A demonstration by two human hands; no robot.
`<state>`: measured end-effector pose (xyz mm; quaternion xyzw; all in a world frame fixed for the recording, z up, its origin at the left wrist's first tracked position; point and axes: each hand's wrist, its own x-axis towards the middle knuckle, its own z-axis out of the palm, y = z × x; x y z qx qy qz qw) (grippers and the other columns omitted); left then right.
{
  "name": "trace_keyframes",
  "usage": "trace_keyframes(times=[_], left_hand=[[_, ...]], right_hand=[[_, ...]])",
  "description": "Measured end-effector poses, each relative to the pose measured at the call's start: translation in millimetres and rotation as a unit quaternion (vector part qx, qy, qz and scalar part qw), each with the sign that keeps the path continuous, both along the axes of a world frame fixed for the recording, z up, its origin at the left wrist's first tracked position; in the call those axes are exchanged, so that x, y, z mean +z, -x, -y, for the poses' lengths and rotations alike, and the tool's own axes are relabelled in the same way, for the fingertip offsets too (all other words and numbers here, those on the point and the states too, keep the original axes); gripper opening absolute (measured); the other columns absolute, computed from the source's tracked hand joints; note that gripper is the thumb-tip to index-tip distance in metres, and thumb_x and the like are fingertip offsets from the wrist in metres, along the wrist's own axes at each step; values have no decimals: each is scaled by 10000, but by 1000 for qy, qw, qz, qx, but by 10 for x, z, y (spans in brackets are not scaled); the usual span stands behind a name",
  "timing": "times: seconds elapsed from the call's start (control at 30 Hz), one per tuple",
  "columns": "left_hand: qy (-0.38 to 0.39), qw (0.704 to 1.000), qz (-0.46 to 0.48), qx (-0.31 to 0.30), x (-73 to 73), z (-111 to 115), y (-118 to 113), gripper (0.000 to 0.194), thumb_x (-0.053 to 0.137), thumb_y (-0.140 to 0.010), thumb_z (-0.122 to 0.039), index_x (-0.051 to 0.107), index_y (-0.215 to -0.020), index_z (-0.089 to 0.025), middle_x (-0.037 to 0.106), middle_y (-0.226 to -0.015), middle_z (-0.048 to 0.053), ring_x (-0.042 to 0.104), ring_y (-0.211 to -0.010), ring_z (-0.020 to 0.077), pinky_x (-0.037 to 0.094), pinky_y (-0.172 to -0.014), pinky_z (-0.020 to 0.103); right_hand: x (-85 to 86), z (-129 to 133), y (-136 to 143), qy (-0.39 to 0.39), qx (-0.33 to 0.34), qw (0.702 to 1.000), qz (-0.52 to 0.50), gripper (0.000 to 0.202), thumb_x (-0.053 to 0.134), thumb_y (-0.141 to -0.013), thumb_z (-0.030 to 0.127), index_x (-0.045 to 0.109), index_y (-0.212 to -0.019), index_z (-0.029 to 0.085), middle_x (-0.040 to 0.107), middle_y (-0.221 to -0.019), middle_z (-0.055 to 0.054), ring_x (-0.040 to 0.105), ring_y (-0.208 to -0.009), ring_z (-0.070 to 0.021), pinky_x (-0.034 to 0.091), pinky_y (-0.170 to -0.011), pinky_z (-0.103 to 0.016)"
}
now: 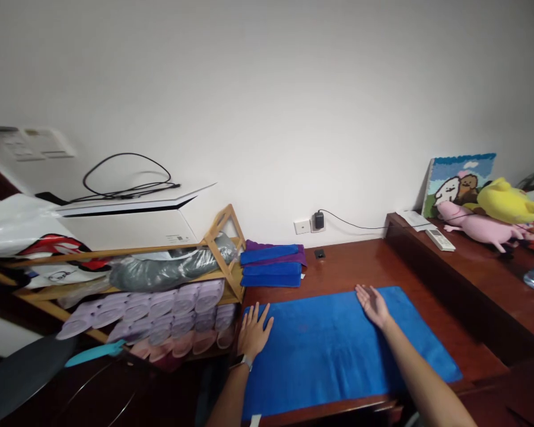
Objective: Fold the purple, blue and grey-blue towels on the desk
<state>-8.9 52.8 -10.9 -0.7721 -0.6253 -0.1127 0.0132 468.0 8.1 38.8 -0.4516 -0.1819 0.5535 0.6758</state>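
A blue towel (324, 344) lies spread out on the brown wooden desk, with a small white tag at its near left corner. My left hand (253, 333) rests palm down near the towel's left edge, fingers spread; a watch is on that wrist. Over the far right part of the towel is my right hand (374, 305), turned with its palm partly up and its fingers stretched out. Neither hand holds anything. Behind the towel, at the back left of the desk, lie folded blue towels (271, 275) and a purple towel (303, 256).
Left of the desk stands a wooden rack (225, 252) with lilac and pink slippers (164, 305) and a white box (133, 228) on top. A black plug (319, 220) sits in the wall socket. Plush toys (480, 222) and a remote (440, 239) lie on the raised right shelf.
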Motion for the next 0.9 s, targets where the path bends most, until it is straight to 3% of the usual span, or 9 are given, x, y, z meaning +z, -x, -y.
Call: trace_keyframes(times=[0.13,0.23,0.4,0.5,0.53,0.6,0.7,0.8,0.9], left_hand=[[17,1000,-6,9,58,6,-41,618,363,-1048,-597,410,-1611,-346,328,-1727,96,288,-1589,357,274,-1262,552],[12,1000,-17,13,66,4,-49,609,390,-1044,-584,423,-1605,-347,335,-1725,96,285,-1588,373,268,-1263,563],[18,999,-36,14,53,-35,-23,606,423,-1037,-555,428,-1603,-337,372,-1708,102,323,-1570,383,278,-1256,572],[18,999,-44,6,57,-53,-4,606,416,-1038,-558,431,-1601,-336,388,-1701,101,340,-1563,380,293,-1249,575],[15,999,-46,5,58,-54,0,605,415,-1039,-557,431,-1601,-335,390,-1700,103,343,-1561,383,297,-1246,577],[9,999,-48,9,60,-50,5,604,413,-1039,-558,431,-1601,-339,389,-1700,109,346,-1557,396,301,-1240,590],[5,999,-49,23,64,-43,1,617,417,-1031,-584,419,-1605,-356,381,-1702,115,349,-1551,418,303,-1231,611],[15,998,-56,37,83,-47,-22,635,435,-1023,-597,405,-1611,-357,371,-1705,132,343,-1550,432,294,-1233,608],[27,997,-59,47,114,-55,-49,640,435,-1024,-598,397,-1615,-354,361,-1707,145,341,-1550,437,291,-1233,601]], right_hand=[[-75,184,-944,32,-103,994,-16,184,525,-891,389,618,-822,246,764,-987,-109,747,-1082,-241,576,-1050,-456],[-164,298,-1355,45,-178,982,45,178,513,-866,392,624,-850,253,764,-1038,-119,739,-1111,-250,558,-1082,-479],[-274,202,-1083,34,-181,958,219,314,612,-791,510,709,-932,247,768,-1159,-109,668,-1255,-290,459,-1183,-510],[-334,131,-683,-6,-87,936,342,374,691,-779,509,782,-1037,253,755,-1279,-90,602,-1350,-297,348,-1256,-493],[-356,127,-593,-17,-33,905,424,401,675,-810,515,787,-1100,263,728,-1352,-86,567,-1394,-299,304,-1275,-501],[-397,146,-515,-9,67,797,600,475,574,-905,530,737,-1285,296,618,-1518,-66,463,-1492,-298,221,-1297,-535],[-446,189,-587,64,130,650,746,571,394,-1010,529,551,-1521,328,443,-1665,-36,322,-1575,-278,166,-1301,-553],[-468,190,-669,111,150,576,796,617,254,-1057,538,391,-1624,333,325,-1726,-24,242,-1606,-255,149,-1302,-522],[-468,157,-658,136,154,547,812,622,225,-1065,544,329,-1647,349,270,-1746,-20,207,-1616,-256,142,-1301,-505]])
